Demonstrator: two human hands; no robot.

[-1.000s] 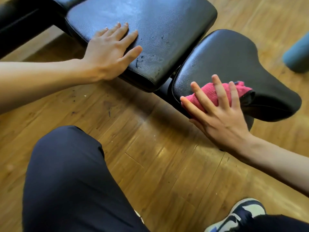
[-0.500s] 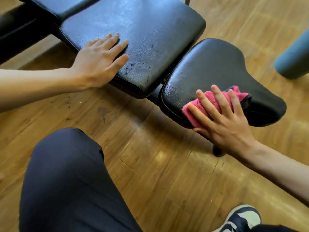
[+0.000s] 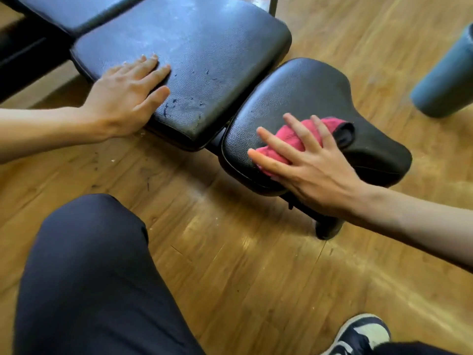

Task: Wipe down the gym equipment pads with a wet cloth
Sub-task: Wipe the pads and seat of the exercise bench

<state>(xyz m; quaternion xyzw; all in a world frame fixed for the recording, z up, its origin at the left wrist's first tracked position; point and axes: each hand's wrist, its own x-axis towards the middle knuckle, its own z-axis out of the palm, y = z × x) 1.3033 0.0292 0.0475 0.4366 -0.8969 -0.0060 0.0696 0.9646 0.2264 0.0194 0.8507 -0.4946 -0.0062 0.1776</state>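
My cloth has slid from the near side edge of the seat pad (image 3: 302, 98) up onto its top face, so the side looks done and the top is what's left. The long back pad (image 3: 194, 47) shows dull streaks and scuffed flecks. My left hand (image 3: 125, 98) lies flat and open on it, holding nothing (just bracing). My right hand (image 3: 307, 165) presses spread fingers over the bunched red cloth (image 3: 286, 139). A grey roller (image 3: 445, 80) stands well clear; nothing blocks the stroke.
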